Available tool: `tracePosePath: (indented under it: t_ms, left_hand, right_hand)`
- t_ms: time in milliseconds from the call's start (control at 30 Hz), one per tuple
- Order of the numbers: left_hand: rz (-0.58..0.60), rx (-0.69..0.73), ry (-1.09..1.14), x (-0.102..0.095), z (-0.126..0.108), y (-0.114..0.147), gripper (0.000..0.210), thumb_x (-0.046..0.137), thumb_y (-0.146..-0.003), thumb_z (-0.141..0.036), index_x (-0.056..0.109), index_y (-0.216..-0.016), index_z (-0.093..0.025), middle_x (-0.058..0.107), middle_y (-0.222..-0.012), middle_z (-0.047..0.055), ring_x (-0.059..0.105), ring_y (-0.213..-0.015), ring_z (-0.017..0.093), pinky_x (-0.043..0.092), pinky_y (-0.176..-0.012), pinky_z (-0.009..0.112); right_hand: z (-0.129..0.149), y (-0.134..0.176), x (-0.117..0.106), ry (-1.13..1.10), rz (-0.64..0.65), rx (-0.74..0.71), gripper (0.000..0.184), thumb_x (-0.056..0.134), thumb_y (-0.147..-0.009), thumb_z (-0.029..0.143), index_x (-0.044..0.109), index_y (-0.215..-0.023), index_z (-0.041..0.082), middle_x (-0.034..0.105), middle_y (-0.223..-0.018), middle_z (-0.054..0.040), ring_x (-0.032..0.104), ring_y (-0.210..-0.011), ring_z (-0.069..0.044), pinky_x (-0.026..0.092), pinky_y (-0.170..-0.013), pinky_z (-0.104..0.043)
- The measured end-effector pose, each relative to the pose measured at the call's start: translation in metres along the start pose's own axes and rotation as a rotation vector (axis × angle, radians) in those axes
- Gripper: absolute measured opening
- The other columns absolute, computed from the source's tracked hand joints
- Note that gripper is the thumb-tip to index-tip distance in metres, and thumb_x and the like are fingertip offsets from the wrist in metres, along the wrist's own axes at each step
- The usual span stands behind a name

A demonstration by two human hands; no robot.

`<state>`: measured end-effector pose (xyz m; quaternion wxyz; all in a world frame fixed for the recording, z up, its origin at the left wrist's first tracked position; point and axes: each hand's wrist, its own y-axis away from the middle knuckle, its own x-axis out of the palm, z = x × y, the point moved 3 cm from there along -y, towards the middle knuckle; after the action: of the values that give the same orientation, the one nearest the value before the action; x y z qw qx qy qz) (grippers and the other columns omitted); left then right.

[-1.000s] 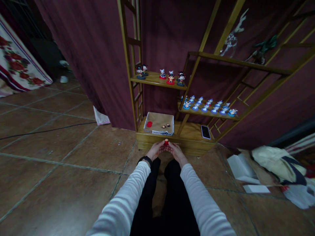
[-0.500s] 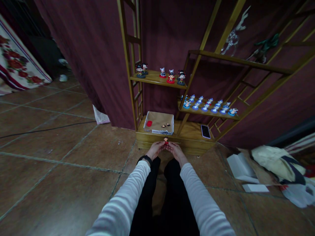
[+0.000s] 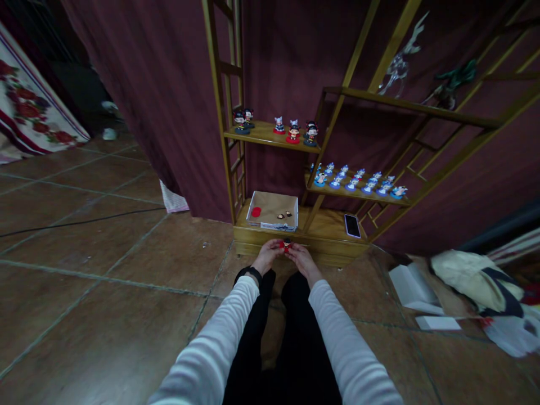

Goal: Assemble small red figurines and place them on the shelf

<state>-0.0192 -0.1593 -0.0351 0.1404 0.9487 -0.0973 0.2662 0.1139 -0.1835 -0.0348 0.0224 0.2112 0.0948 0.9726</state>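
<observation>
Between my two hands is a small figurine (image 3: 287,244) with black hair and a red body or base. My left hand (image 3: 269,255) grips it from the left, and my right hand (image 3: 302,260) pinches it from the right. Both hands are held just in front of the low wooden cabinet. Behind them, an open cardboard box (image 3: 270,199) rests on the cabinet top. Inside the box lie a red round base (image 3: 256,212) and two small dark-haired figurine parts (image 3: 283,216).
Several figurines (image 3: 293,133) stand on the upper wooden shelf, and rows of blue-white figurines (image 3: 351,182) on the lower right one. A phone (image 3: 352,225) lies on the cabinet's right. White boxes (image 3: 415,288) and bags (image 3: 476,275) are on the floor at right. A cable (image 3: 84,223) crosses the tiles.
The figurine has tilted or turned between my fingers, so its face no longer shows and more red is visible. My hands have barely shifted.
</observation>
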Motion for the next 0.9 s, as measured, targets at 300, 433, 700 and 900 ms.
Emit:
tracePosePath:
  t_ms: [300,433,700,900]
  left_hand:
    - [-0.046,-0.061,0.049,-0.0013,-0.0054,0.0043,0.019,0.073,-0.068,-0.017,0.066,-0.085,-0.013,0.068,-0.079,0.007,0.062,-0.073,0.013,0.049,-0.074,0.028]
    - [-0.032,-0.063,0.051,-0.002,-0.004,0.0028,0.018,0.075,-0.067,-0.021,0.066,-0.08,-0.012,0.068,-0.077,0.007,0.062,-0.072,0.013,0.049,-0.074,0.028]
    - [-0.035,-0.077,0.052,-0.0029,-0.0027,0.0018,0.016,0.074,-0.068,-0.021,0.065,-0.077,-0.013,0.067,-0.076,0.006,0.061,-0.07,0.012,0.049,-0.071,0.026]
    - [-0.057,-0.097,0.056,-0.0027,-0.0035,0.0018,0.011,0.071,-0.069,-0.014,0.064,-0.078,-0.013,0.066,-0.072,0.005,0.061,-0.066,0.011,0.049,-0.068,0.025]
  right_hand:
    - [-0.0012,-0.0009,-0.0019,-0.007,-0.042,-0.009,0.038,0.075,-0.054,0.02,0.067,-0.092,0.024,0.07,-0.099,-0.0028,0.064,-0.084,-0.016,0.047,-0.079,-0.031]
    - [0.0006,-0.0001,-0.0006,0.012,-0.042,-0.012,0.039,0.072,-0.054,0.017,0.068,-0.093,0.024,0.07,-0.098,-0.0027,0.064,-0.084,-0.016,0.047,-0.079,-0.031]
    - [0.0031,0.0013,0.0001,0.022,-0.03,-0.005,0.037,0.072,-0.057,0.02,0.068,-0.093,0.024,0.071,-0.097,-0.0026,0.065,-0.083,-0.016,0.048,-0.081,-0.032]
    - [0.0027,0.0015,0.0018,-0.005,-0.017,0.021,0.034,0.075,-0.059,0.026,0.068,-0.092,0.022,0.071,-0.097,-0.0044,0.066,-0.086,-0.018,0.049,-0.082,-0.036]
